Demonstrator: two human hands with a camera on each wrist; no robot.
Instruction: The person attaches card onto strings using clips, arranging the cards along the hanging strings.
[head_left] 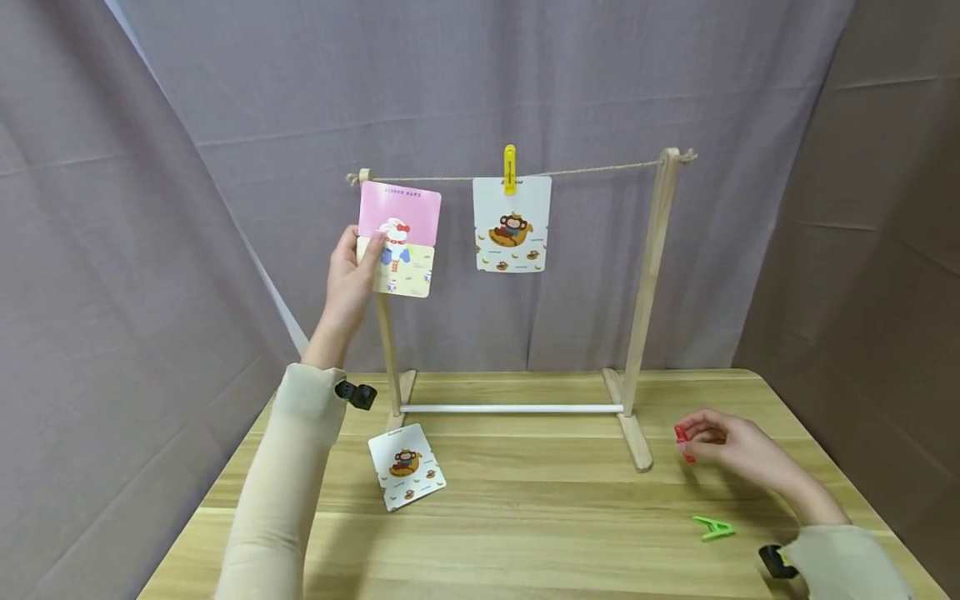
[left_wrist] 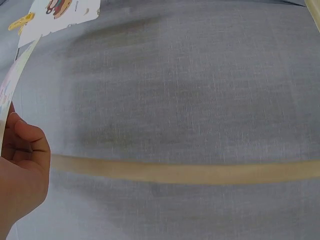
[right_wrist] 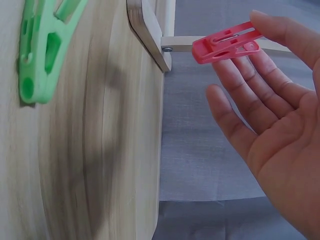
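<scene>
Head view: the pink-and-yellow card (head_left: 411,208) is pinched by the left hand (head_left: 348,279) at its lower left side, slightly tilted, in front of the left post (head_left: 387,350); whether the cord (head_left: 592,171) is touched cannot be told. The red clothespin (right_wrist: 225,44) is held between thumb and fingers of the right hand (head_left: 731,446), above the table (head_left: 525,492), near the green clothespin (head_left: 714,528). 1 monkey card (head_left: 513,237) is hung by the yellow clothespin (head_left: 510,167). For good control, the held card's top edge should be kept free of fingers and levelled; handles should be squeezed evenly, as a hard pinch could crease the card.
</scene>
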